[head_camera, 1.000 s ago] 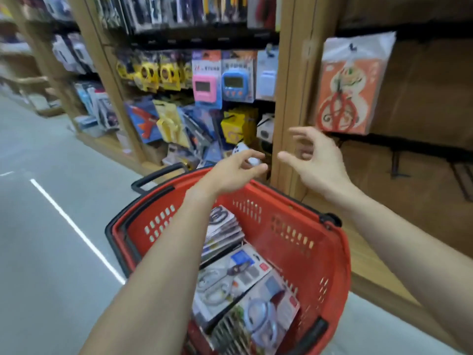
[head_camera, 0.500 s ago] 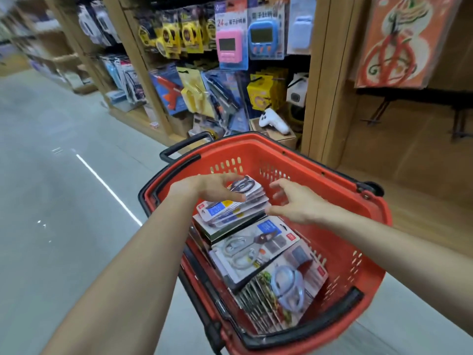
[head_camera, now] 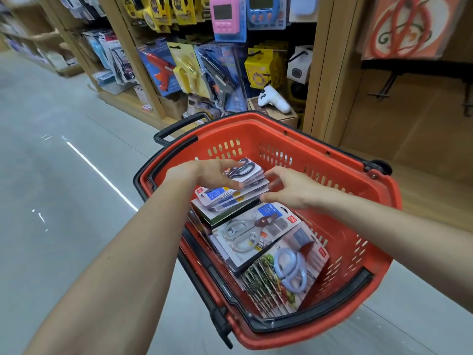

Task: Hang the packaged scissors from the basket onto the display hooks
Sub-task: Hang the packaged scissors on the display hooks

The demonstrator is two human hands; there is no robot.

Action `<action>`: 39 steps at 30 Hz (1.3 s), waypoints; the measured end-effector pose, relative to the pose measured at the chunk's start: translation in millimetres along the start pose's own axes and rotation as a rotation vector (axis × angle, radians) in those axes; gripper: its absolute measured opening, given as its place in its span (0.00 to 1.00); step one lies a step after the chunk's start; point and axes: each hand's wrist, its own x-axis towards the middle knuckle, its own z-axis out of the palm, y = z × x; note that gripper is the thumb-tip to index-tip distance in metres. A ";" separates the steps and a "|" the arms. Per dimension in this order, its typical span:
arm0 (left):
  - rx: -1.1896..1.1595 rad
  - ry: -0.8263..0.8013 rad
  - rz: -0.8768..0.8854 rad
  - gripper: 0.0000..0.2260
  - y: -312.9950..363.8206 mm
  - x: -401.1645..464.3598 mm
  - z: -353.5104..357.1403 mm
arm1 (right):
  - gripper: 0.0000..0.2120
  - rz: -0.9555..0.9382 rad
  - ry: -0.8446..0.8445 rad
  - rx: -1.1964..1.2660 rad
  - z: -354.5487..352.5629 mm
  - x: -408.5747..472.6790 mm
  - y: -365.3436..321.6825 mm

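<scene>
Both hands in the red basket [head_camera: 340,172], at the far stack of packaged scissors [head_camera: 240,187].

Basket: perforated red plastic, black rim, on grey floor [head_camera: 64,155]. Contents: glossy flat blister cards in three fanned stacks. Left hand [head_camera: 210,174] lies on the top card, thumb curled under its near edge; right hand [head_camera: 289,188] touches the stack's right edge, fingers loosely bent, grip unclear. Behind: wooden shelving [head_camera: 320,73], white glue gun [head_camera: 272,98], orange card [head_camera: 409,24] hanging above bare hooks [head_camera: 384,88]. Half a second ago the hands were just arriving.
</scene>
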 end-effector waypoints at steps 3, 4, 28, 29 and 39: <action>0.015 -0.012 -0.005 0.36 -4.8 -2.3 -1.6 | 0.32 -0.008 -0.021 0.016 5.1 2.7 -3.5; 0.020 -0.017 -0.012 0.36 -5.9 -3.3 -1.9 | 0.33 -0.009 -0.025 0.022 7.1 4.1 -4.9; 0.301 0.221 -0.206 0.32 -48.0 4.3 -6.1 | 0.21 -0.238 -0.057 -0.309 125.8 71.1 -106.4; 0.307 0.236 -0.200 0.33 -50.0 4.5 -6.3 | 0.18 -0.259 -0.059 -0.361 132.8 74.6 -107.9; 0.108 0.331 -0.169 0.26 -67.6 9.3 -9.3 | 0.09 -0.329 -0.014 -0.209 144.3 81.5 -90.8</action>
